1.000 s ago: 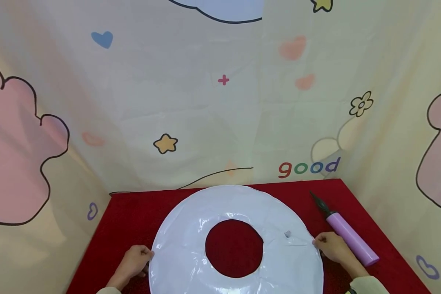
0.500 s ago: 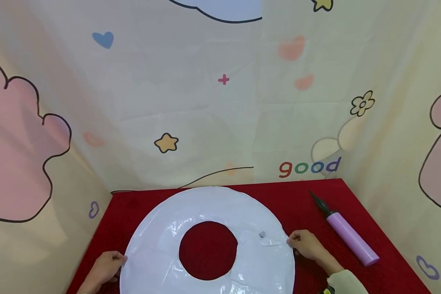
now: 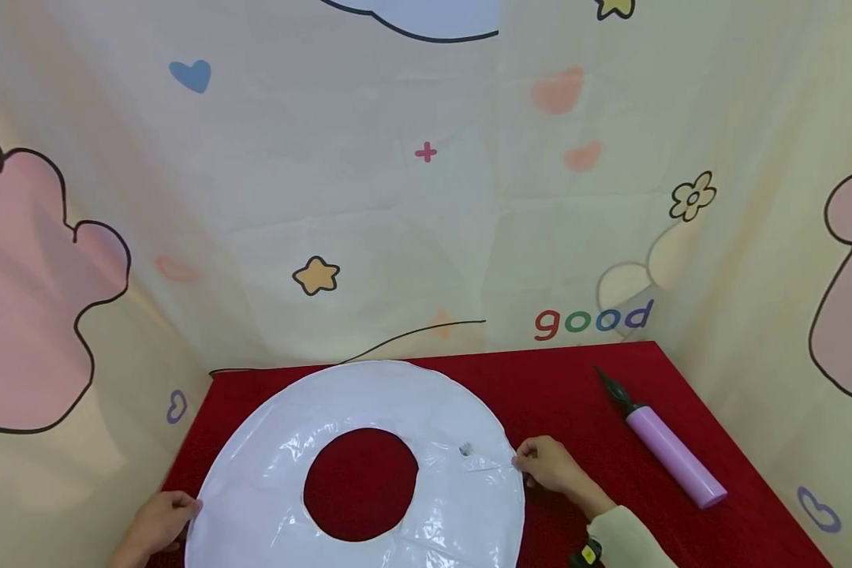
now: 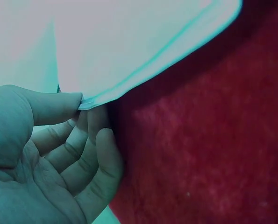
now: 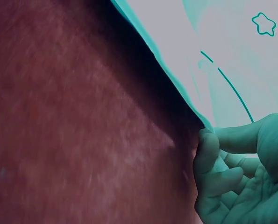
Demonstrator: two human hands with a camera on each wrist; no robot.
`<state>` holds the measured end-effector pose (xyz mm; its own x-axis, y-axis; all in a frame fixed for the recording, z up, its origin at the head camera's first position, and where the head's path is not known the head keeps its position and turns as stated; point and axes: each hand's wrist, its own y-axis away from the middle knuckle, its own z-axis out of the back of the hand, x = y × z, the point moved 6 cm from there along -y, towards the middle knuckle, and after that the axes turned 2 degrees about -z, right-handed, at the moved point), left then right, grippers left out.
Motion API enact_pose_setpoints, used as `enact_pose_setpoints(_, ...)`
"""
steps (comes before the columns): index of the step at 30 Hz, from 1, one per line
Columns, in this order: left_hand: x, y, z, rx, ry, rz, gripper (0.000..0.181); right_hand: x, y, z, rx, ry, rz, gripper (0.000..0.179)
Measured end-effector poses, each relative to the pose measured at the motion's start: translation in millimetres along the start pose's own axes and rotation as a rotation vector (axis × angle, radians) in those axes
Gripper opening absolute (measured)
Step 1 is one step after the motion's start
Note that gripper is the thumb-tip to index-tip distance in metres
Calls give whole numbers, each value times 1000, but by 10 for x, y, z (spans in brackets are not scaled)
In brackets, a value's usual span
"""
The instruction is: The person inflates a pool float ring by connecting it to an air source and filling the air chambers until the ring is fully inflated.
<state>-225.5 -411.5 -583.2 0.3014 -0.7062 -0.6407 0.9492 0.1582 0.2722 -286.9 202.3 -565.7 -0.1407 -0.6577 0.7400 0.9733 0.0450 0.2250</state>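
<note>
A flat white inflatable swim ring [image 3: 248,465] with a round hole in its middle spans the left half of the red table in the head view; its near edge runs out of the frame. My left hand [image 3: 158,522] pinches its left rim between thumb and fingers, and the left wrist view shows the thin seam [image 4: 94,101] caught there. On the opposite side my right hand [image 3: 552,465] pinches the right rim, thumb against curled forefinger in the right wrist view. A small greyish valve-like spot [image 3: 465,449] shows on the ring's upper right surface.
A pink hand pump [image 3: 670,454] with a black nozzle lies slanted on the right of the red tablecloth [image 3: 561,379]. A cream curtain [image 3: 369,189] printed with hearts, stars and the word "good" rises behind the table and along both sides.
Both hands have shifted left across the table, carrying the white swim ring with them, still pinched at both sides. The pump stays where it was.
</note>
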Motion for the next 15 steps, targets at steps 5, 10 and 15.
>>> enact_pose_setpoints(5,15,1,45,-21,-50,-31,24,46,0,-63,-2,20,0,9)
enact_pose_setpoints(10,-234,11,140,-127,-194,-114,26,53,21,-72,18,57,-4,13)
enact_pose_setpoints(15,-862,109,106,-232,-180,-207,30,52,48,-18,12,103,-8,12)
